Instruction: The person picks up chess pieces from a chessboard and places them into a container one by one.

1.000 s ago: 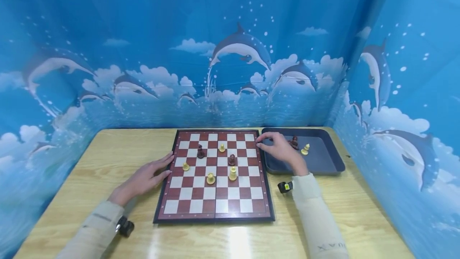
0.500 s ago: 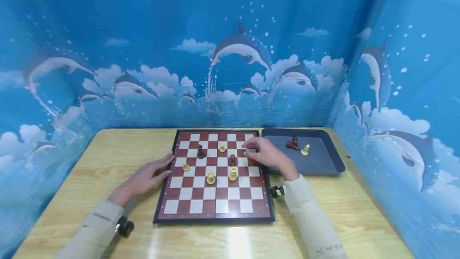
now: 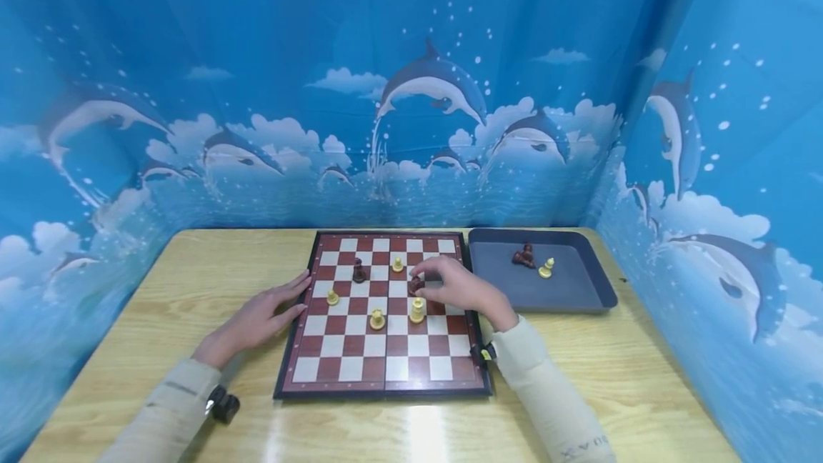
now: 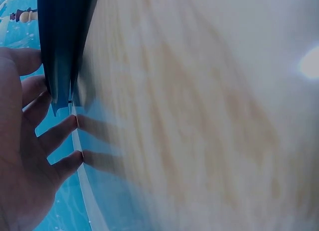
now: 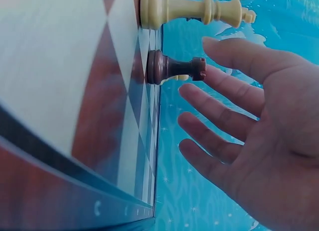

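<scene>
My right hand (image 3: pixel 453 283) reaches over the chessboard (image 3: pixel 350 370) to a dark rook (image 5: pixel 174 67) standing upright on it. In the right wrist view the thumb and index finger (image 5: pixel 234 86) are spread at the rook's top, the other fingers loosely bent. Close beside the rook stands a tall light king (image 5: pixel 194 9) with a cross on its tip. My left hand (image 3: pixel 253 324) lies by the board's left edge, fingertips (image 4: pixel 35 59) right at its side. Further left on the board is a tall dark piece (image 3: pixel 358 271).
Small light pieces (image 3: pixel 397 265) (image 3: pixel 332 298) and a light chess piece (image 3: pixel 377 319) stand on other squares. Right of the board, a dark grey tray (image 3: pixel 546 300) holds dark pieces (image 3: pixel 524 256) and a light piece (image 3: pixel 546 268). Behind the wooden table (image 3: pixel 218 256) hangs a blue dolphin curtain (image 3: pixel 289 34).
My right hand has moved left from the tray's near edge across the board to the dark rook. My left hand and the pieces have stayed in place.
</scene>
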`<action>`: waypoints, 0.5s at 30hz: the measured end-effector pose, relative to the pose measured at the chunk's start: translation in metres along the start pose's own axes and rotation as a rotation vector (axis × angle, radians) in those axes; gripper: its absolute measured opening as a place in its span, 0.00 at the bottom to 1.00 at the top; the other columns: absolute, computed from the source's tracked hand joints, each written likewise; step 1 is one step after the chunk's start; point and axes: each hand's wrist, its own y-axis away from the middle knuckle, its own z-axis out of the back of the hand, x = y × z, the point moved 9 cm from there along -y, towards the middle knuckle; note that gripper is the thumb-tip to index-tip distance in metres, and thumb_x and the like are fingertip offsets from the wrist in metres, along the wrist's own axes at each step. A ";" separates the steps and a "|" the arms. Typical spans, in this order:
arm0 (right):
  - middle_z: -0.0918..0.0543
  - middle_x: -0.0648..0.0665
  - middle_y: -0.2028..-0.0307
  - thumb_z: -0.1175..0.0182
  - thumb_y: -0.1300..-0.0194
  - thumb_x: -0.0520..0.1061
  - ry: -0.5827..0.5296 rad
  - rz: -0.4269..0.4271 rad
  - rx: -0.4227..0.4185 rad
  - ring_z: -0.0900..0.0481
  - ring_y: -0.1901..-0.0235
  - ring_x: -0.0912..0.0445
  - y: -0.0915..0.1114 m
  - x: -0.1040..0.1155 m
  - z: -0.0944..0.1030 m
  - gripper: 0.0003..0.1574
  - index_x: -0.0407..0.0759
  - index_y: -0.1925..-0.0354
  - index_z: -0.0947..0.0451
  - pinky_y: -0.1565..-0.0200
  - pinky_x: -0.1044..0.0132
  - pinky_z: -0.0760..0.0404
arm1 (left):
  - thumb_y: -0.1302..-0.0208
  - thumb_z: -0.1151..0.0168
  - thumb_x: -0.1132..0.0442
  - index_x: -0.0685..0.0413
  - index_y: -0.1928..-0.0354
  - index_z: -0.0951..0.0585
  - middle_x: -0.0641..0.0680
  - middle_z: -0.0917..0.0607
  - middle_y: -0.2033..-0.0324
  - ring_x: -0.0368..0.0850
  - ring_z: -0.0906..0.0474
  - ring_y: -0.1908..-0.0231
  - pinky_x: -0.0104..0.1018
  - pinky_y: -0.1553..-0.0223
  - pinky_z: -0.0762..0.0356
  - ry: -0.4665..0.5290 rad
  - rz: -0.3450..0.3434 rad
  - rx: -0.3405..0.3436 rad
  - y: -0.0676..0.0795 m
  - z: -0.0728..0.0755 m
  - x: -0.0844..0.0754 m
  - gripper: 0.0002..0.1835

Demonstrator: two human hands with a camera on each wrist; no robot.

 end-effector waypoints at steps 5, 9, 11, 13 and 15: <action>0.20 0.52 0.52 0.38 0.39 0.45 0.023 0.008 -0.015 0.23 0.52 0.58 -0.002 0.001 -0.001 0.21 0.44 0.47 0.23 0.49 0.59 0.22 | 0.31 0.54 0.44 0.45 0.30 0.41 0.49 0.45 0.29 0.55 0.43 0.33 0.54 0.37 0.40 0.005 0.005 0.004 -0.001 0.001 0.000 0.31; 0.19 0.51 0.57 0.38 0.39 0.43 0.026 0.025 -0.024 0.23 0.55 0.58 -0.003 0.003 -0.001 0.14 0.45 0.53 0.21 0.51 0.57 0.22 | 0.31 0.54 0.44 0.47 0.30 0.41 0.50 0.45 0.29 0.57 0.43 0.33 0.55 0.37 0.40 0.002 -0.003 0.002 -0.001 0.002 0.000 0.31; 0.19 0.51 0.59 0.39 0.38 0.43 0.024 0.026 -0.024 0.23 0.56 0.58 -0.004 0.003 -0.001 0.10 0.47 0.56 0.21 0.51 0.57 0.22 | 0.31 0.53 0.44 0.47 0.30 0.41 0.51 0.45 0.29 0.58 0.42 0.34 0.56 0.37 0.39 0.004 -0.007 -0.003 0.000 0.002 -0.001 0.31; 0.19 0.52 0.61 0.39 0.38 0.43 0.019 0.021 -0.021 0.23 0.57 0.58 -0.004 0.003 -0.001 0.08 0.48 0.58 0.21 0.52 0.57 0.21 | 0.31 0.53 0.45 0.47 0.30 0.40 0.51 0.45 0.29 0.58 0.42 0.34 0.56 0.38 0.39 0.008 -0.006 -0.006 0.000 0.002 -0.001 0.31; 0.19 0.53 0.62 0.40 0.37 0.43 0.011 0.015 -0.015 0.23 0.58 0.58 -0.004 0.003 -0.002 0.06 0.49 0.59 0.21 0.53 0.57 0.21 | 0.31 0.54 0.44 0.47 0.30 0.41 0.51 0.45 0.29 0.58 0.42 0.34 0.56 0.37 0.40 0.009 -0.003 -0.007 0.000 0.002 -0.001 0.31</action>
